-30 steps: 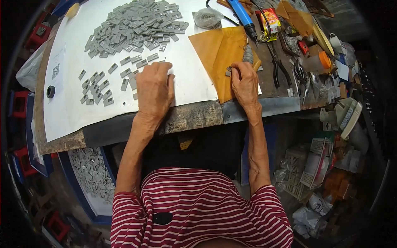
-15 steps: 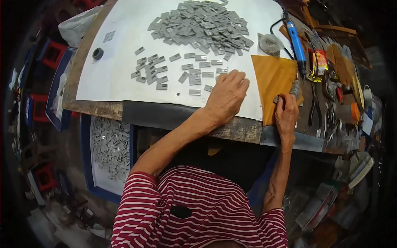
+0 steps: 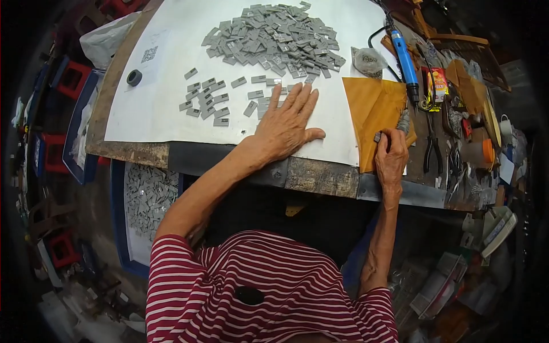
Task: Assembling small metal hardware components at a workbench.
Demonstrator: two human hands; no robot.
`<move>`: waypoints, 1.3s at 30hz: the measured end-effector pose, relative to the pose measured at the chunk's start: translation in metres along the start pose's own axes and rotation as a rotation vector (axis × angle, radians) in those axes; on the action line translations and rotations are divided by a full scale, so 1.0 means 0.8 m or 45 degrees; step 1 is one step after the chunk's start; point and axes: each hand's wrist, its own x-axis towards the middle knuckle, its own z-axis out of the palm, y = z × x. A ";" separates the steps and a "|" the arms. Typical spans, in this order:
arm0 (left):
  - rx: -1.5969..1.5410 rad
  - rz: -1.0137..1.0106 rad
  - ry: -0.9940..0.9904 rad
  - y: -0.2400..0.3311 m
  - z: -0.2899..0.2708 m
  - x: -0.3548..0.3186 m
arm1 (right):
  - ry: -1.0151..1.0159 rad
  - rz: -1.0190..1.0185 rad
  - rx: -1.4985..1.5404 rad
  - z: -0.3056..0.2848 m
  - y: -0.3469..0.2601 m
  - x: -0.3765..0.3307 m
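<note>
My left hand [image 3: 286, 123] lies flat with fingers spread over several small grey rectangular pieces [image 3: 250, 108] on the white sheet [image 3: 148, 120]. Its palm and fingers hide some of them. More loose pieces [image 3: 221, 122] lie left of the hand, each with a dark slot-like mark. Beyond them rises a big heap of the same pieces [image 3: 274, 37]. On the brown paper [image 3: 372, 103] at the right, my right hand [image 3: 392, 157] is closed, and a small grey piece [image 3: 377, 136] pokes out at its fingertips. Just past its knuckles stands a grey, ridged lump [image 3: 404, 122].
A blue electric screwdriver [image 3: 405, 57] with a black cable lies at the right, near pliers [image 3: 433, 151] and a red-yellow packet [image 3: 438, 86]. A black tape roll [image 3: 134, 78] sits far left. Below the table edge is a blue tray [image 3: 118, 217] of grey pieces.
My left hand has moved left and spread its fingers flat over the loose pieces; before, its fingers were bunched near the brown paper. My right hand stays almost in place.
</note>
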 end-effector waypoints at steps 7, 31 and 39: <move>0.074 -0.027 -0.032 -0.019 -0.008 -0.008 | 0.031 0.010 0.042 0.000 -0.003 -0.001; 0.117 -0.109 -0.076 -0.052 -0.029 -0.020 | -0.019 0.005 0.005 -0.002 -0.002 0.000; 0.022 0.047 -0.103 -0.021 -0.014 -0.009 | -0.005 0.008 -0.018 0.001 -0.003 0.000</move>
